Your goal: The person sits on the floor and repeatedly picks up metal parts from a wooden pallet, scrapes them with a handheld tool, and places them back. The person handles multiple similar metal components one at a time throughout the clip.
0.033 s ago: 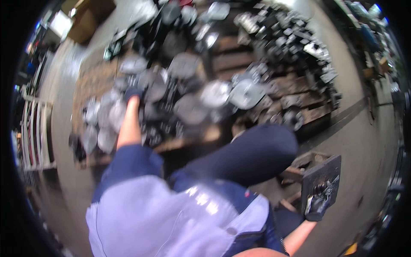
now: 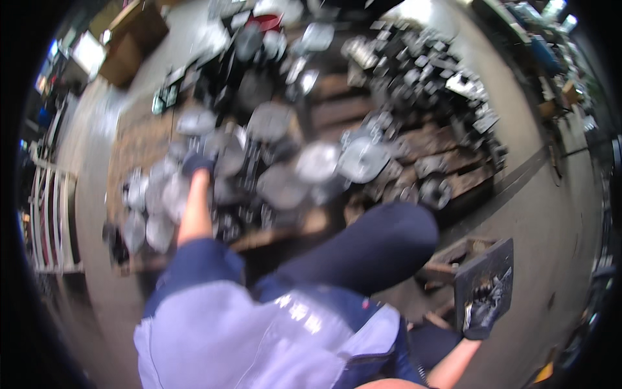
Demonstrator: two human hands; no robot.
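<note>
My left arm stretches forward to a crowd of grey metal castings, many with round, flat discs. In a dark glove, my left hand (image 2: 198, 163) is down among them, touching or just over a disc-shaped casting (image 2: 176, 198); blur hides its fingers. Low at the right, my right hand (image 2: 481, 321), also gloved, is at the lower edge of a dark square board (image 2: 464, 288). Small shiny metal pieces (image 2: 495, 285) are on that board, close to the fingers. Whether the hand grips any of them does not show clearly.
The castings rest on wooden pallets (image 2: 139, 123). A heap of small metal blocks (image 2: 421, 71) covers the far right. A wooden frame (image 2: 447, 256) stands beside the dark board. My bent knee (image 2: 395, 240) is close to the pallet's near edge. A white rack (image 2: 58, 214) stands left.
The whole view has shifted slightly, so most things appear a little lower. Both hands keep about the same places beside the castings and the board.
</note>
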